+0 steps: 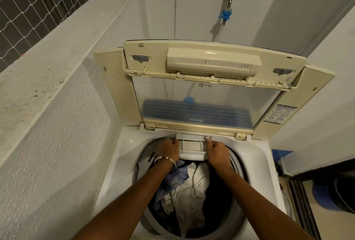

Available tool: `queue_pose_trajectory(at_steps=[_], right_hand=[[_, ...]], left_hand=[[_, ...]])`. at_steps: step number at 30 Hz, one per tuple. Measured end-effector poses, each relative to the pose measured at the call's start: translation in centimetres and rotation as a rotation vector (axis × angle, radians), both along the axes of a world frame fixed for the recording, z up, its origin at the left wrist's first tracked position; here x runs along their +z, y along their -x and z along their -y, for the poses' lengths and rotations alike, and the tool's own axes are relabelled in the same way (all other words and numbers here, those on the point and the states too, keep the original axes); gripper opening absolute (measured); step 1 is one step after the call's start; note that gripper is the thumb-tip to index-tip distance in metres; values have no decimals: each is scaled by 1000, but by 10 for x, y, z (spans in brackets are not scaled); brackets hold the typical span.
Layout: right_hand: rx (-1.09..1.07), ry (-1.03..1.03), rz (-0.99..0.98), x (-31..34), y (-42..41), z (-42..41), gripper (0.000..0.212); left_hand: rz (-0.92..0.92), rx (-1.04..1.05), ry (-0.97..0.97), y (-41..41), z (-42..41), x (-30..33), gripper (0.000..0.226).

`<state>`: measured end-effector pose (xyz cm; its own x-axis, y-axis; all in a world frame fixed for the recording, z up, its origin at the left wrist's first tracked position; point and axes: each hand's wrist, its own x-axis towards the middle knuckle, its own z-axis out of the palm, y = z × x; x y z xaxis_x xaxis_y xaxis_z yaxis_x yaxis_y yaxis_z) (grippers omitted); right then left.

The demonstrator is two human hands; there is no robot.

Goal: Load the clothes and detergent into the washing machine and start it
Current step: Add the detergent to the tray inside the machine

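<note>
A top-loading washing machine stands below me with its lid folded up against the wall. Its drum holds clothes: white, blue and dark pieces. At the drum's far rim a white detergent drawer sticks out over the clothes. My left hand, with a metal bangle on the wrist, grips the drawer's left side. My right hand grips its right side. No detergent container is in view.
A rough grey ledge with netting above runs along the left. A tap with a blue hose fitting is on the wall behind the lid. At the right a dark doorway shows a blue round object on the floor.
</note>
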<state>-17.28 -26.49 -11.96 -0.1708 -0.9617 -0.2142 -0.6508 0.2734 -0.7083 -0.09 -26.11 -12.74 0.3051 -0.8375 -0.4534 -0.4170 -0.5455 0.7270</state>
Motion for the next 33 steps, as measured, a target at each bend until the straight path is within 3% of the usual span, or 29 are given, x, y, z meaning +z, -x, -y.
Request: queue_pose_trajectory(at_steps=[10,20,28,33], right_hand=[[-21,78,-43,-9,-3,-6,55],[-32,39,-13,-12,-2,-2,56],[-39,-9,12,-5,8,-4,50],[-36,12,-6,-1,8,-5,52]], left_hand=[[97,-92,22,-2,-4,9,39],[141,-119,31,-4,-5,18,49],[121,-142,45,5,-6,21,48],[7,-91,21,4,-5,15,41]])
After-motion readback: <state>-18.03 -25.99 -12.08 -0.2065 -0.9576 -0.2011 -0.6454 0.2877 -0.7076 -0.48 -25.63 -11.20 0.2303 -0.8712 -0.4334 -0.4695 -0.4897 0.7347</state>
